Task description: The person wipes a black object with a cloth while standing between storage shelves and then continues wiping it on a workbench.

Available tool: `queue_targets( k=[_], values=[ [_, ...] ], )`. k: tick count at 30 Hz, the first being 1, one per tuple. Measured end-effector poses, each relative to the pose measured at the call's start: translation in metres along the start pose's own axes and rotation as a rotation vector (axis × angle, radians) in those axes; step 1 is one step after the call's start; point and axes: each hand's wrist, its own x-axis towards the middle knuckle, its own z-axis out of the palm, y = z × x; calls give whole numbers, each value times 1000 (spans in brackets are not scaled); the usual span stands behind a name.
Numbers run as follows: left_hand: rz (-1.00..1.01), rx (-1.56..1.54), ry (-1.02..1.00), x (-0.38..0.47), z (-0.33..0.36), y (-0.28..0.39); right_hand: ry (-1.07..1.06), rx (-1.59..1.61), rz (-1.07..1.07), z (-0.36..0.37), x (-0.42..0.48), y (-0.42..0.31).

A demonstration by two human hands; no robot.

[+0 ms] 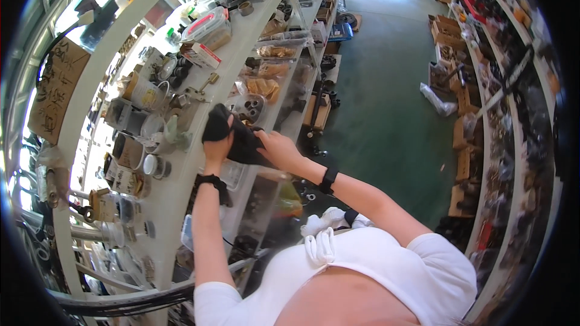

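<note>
A piece of black cloth (247,144) is stretched between my two hands at the front edge of a white metal shelf (186,176). One end of it covers the fingers of my left hand (218,142), whose thumb lies against it. My right hand (278,149) pinches the cloth's upper edge with thumb and fingers. Whether the cloth is a glove, a sleeve or a bag cannot be told. Beyond it, a clear plastic tub (247,106) with dark round parts stands on a lower shelf. Each wrist wears a black band.
Jars, tubs and a brass-coloured metal part (208,82) crowd the upper shelf at left. A green-floored aisle (380,99) runs ahead. Along its right side stand cardboard boxes (448,31), a plastic bag (437,99) and another loaded rack (516,145).
</note>
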Motion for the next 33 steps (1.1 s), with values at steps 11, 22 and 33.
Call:
queue_targets(
  k=[11,22,33],
  values=[
    [-214,218,86,128,58,14,160,95,-42,-47,84,83],
    [-473,147,205,250,135,30,193,48,-84,-89,221,184],
    [-732,61,134,220,98,51,72,39,-326,-34,303,171]
  ],
)
